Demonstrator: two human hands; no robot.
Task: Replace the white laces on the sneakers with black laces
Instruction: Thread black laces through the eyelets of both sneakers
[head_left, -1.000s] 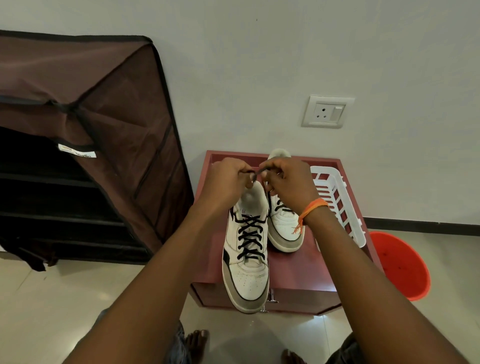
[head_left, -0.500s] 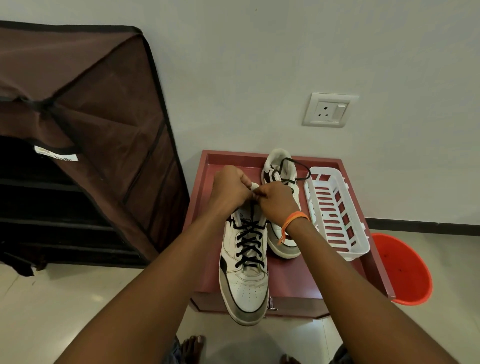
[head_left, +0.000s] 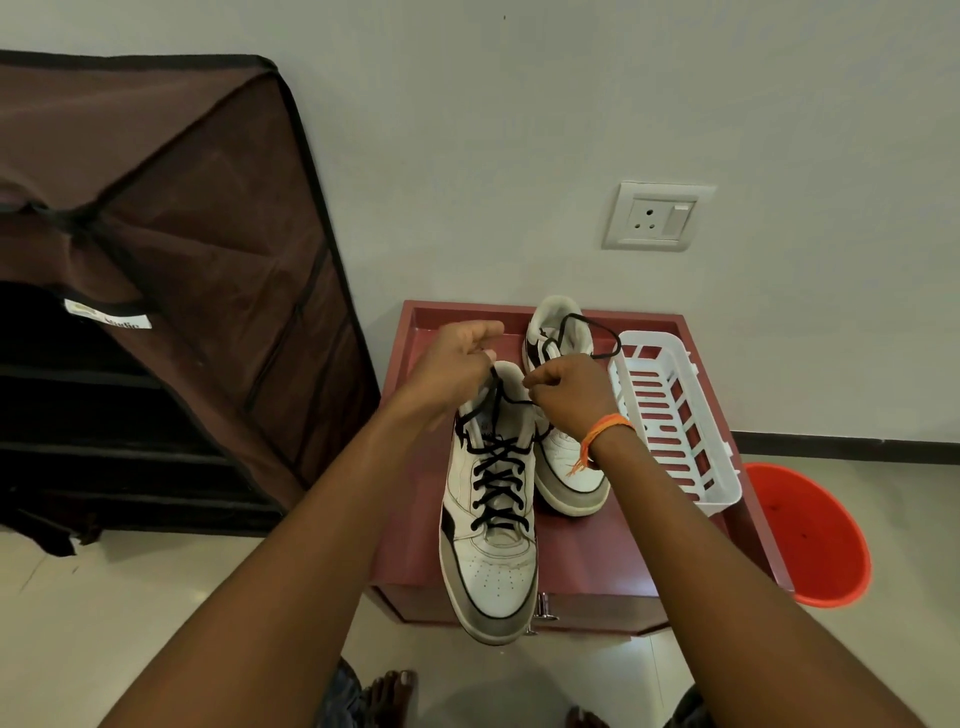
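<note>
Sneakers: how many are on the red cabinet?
2. The near sneaker overhangs the cabinet's front edge, black-laced; the far sneaker sits beside the white basket, partly behind the right hand.

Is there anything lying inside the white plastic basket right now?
No, the white basket beside the sneakers holds nothing; only the red table shows through its slots.

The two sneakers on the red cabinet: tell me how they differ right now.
The near sneaker sticks out over the front edge of the red cabinet; the far sneaker sits wholly on top. The left hand and the right hand pinch the near sneaker's lace ends; the far sneaker's lace lies loose. Both are white with grey toes and black laces.
</note>
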